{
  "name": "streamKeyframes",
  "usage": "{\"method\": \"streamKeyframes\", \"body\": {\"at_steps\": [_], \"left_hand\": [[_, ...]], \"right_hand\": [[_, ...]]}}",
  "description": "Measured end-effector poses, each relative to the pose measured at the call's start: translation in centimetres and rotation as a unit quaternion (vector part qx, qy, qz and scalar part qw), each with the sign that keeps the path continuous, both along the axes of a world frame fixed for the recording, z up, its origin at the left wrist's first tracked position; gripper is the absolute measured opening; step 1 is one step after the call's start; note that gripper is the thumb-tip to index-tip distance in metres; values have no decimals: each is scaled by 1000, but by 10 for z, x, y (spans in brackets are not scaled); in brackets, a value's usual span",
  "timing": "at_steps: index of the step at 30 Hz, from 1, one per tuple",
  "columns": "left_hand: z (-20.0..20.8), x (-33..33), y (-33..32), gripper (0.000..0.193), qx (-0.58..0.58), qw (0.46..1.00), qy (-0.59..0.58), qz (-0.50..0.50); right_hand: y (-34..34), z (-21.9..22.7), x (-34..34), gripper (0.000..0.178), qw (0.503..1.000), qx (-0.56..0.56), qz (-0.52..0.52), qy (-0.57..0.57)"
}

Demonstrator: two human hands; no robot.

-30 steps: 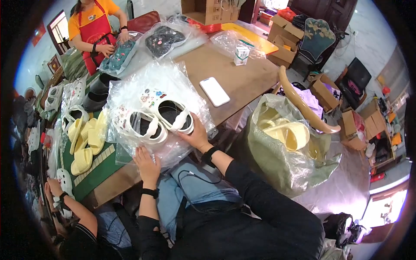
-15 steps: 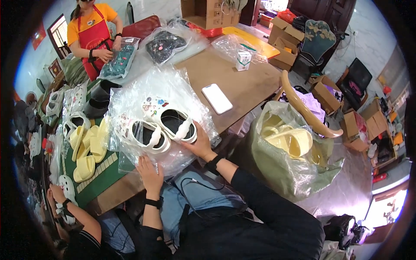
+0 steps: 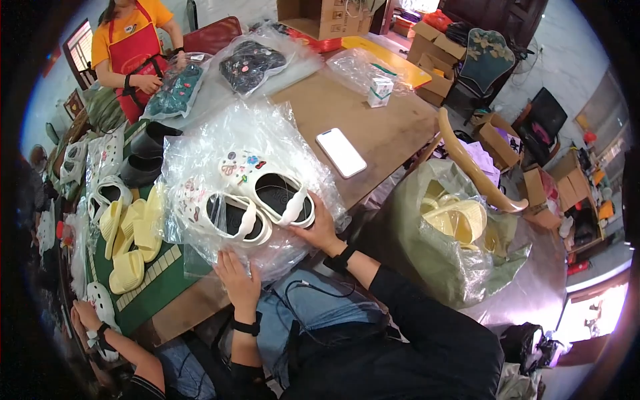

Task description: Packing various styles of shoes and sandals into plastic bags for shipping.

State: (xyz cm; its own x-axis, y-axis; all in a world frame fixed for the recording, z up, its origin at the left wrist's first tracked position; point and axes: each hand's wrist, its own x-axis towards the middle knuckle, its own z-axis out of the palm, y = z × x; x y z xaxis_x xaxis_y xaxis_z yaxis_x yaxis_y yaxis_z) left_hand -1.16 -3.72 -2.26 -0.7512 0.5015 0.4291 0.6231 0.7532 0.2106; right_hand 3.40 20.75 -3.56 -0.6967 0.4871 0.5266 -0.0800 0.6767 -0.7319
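A pair of white clogs (image 3: 252, 179) with colourful charms on the toes lies side by side in a large clear plastic bag (image 3: 193, 143) on the table before me. Their heels point toward me. My right hand (image 3: 323, 228) grips the right clog's heel, thumb to one side and fingers to the other. Flat on the bag's near edge, just below the left clog's heel, rests my left hand (image 3: 239, 280), its fingers stretched out and holding nothing.
White phone (image 3: 341, 153) and small white box (image 3: 380, 92) lie on the brown tabletop (image 3: 313, 100). Yellow slippers (image 3: 133, 227) and black shoes (image 3: 148, 148) are left; a sack (image 3: 427, 247) of yellow slippers stands right. A co-worker (image 3: 137, 60) handles bagged shoes (image 3: 175, 90); another person's hands (image 3: 85, 317) touch a white clog.
The view has shifted slightly, so the table things sit a little further right. Both my hands keep nearly the same places at the clogs and bag. The far co-worker's hands have moved a little.
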Motion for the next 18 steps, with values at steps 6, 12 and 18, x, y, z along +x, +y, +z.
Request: {"method": "streamKeyframes", "body": {"at_steps": [6,12,18], "left_hand": [[2,2,1,58,3,1000,-5,6],[-2,1,1,58,-1,1000,7,15],[-1,3,0,58,9,1000,2,14]], "right_hand": [[-1,1,1,92,1000,7,-4,0],[-3,3,0,94,1000,8,-4,-1],[-2,2,2,92,1000,9,-1,-2]]}}
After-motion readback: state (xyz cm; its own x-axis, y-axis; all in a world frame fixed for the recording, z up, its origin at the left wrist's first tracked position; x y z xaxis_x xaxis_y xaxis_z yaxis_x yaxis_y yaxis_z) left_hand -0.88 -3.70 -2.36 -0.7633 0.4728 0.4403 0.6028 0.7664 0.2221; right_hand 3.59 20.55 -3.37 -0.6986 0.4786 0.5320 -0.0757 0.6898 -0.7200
